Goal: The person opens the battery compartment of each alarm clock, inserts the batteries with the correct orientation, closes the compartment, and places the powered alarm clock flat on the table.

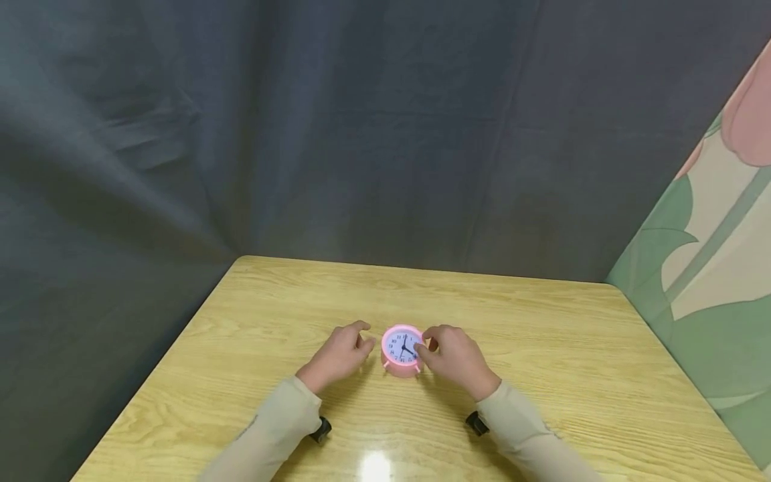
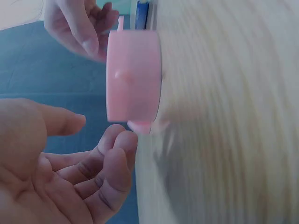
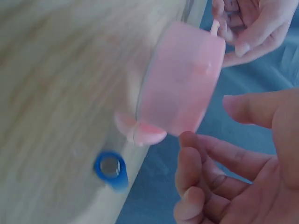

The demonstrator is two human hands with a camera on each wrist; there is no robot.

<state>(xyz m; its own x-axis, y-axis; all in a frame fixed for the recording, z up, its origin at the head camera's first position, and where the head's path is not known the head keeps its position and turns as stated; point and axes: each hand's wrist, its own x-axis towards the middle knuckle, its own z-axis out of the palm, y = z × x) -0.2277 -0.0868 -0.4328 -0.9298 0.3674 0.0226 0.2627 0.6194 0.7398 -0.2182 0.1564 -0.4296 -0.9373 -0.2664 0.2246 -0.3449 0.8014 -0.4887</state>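
A pink alarm clock point(image 1: 401, 349) lies face up on the counter point(image 1: 542, 335), between two hands.
The left hand point(image 1: 338, 355) is just beside it, fingers parted and holding nothing; the right hand point(image 1: 456, 358) is at the opposite side, fingers loosely bent without a grip, though whether a fingertip touches cannot be told. A push from the right alone would probably make the clock skid or spin, as the counter looks smooth. Pinched unevenly, its rounded case could slip and fall, and its thin legs point(image 1: 387, 366) might snag a finger.
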